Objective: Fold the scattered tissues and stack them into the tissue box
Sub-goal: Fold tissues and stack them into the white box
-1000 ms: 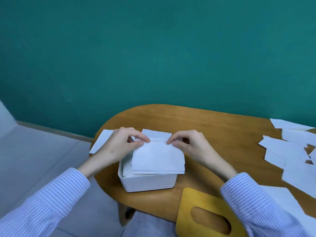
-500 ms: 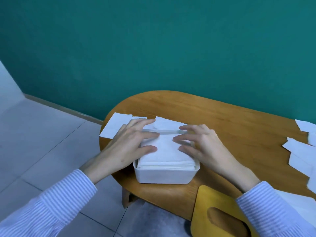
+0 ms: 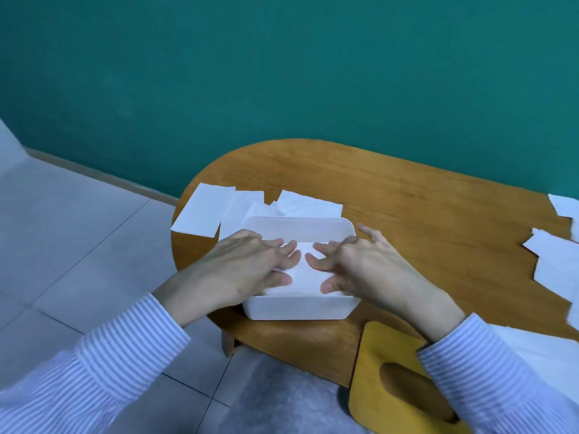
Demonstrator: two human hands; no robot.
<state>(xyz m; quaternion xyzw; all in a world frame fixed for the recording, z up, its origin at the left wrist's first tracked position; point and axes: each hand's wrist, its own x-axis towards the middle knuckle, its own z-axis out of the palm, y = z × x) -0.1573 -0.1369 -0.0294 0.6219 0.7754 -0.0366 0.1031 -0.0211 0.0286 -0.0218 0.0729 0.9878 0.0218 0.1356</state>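
Note:
A white tissue box (image 3: 297, 310) stands near the left end of the wooden table (image 3: 391, 195). Inside it lies a stack of folded white tissues (image 3: 305, 277). My left hand (image 3: 247, 267) and my right hand (image 3: 357, 264) both press flat on the stack, fingers spread and pointing toward each other. Loose white tissues (image 3: 203, 213) lie behind and left of the box, one hanging over the table edge. More scattered tissues (image 3: 554, 261) lie at the table's right side.
A yellow wooden box lid (image 3: 394, 377) with an oval slot lies at the table's near edge, partly under my right sleeve. A teal wall rises behind the table. Grey tiled floor (image 3: 62, 245) lies to the left.
The folded tissue I held above the box now lies inside it. Both hands went from pinching its far edge to pressing flat on the stack. The view has moved closer.

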